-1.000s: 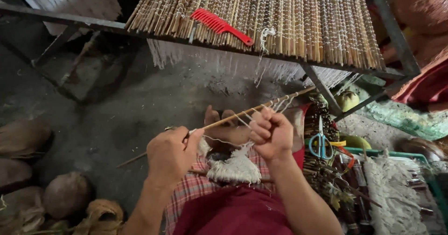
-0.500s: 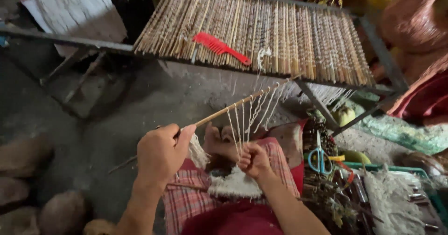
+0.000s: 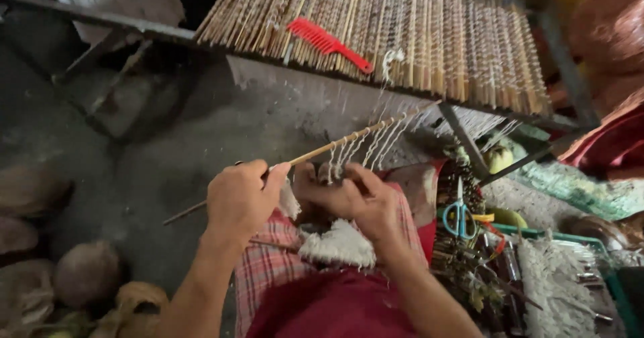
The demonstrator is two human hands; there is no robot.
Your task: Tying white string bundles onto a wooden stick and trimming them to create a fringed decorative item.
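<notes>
A thin stick [image 3: 349,141] slants across the lap, one end pinched in the left hand [image 3: 238,200], the far end rising toward the mat [image 3: 402,36] of like sticks stretched on the frame [image 3: 570,76] above. The left grip is closed on the stick, thumb and fingers clamped near its low end, which keeps it level enough for the white threads [image 3: 372,143] looped along it to hang apart and not tangle. The right hand [image 3: 355,200] sits just beside the left, under the stick, fingers curled around the thread ends at a small dark bobbin; its grip is closed on the threads, pulling them taut. A white tuft [image 3: 339,244] of fibre lies on the checked cloth [image 3: 265,264] over the knees, close at hand. A red comb [image 3: 329,43] rests on the mat. Scissors [image 3: 459,214] with blue handles lie to the right among tools and a green tray [image 3: 563,237]. Coconut husks [image 3: 84,271] lie on the floor at left.
</notes>
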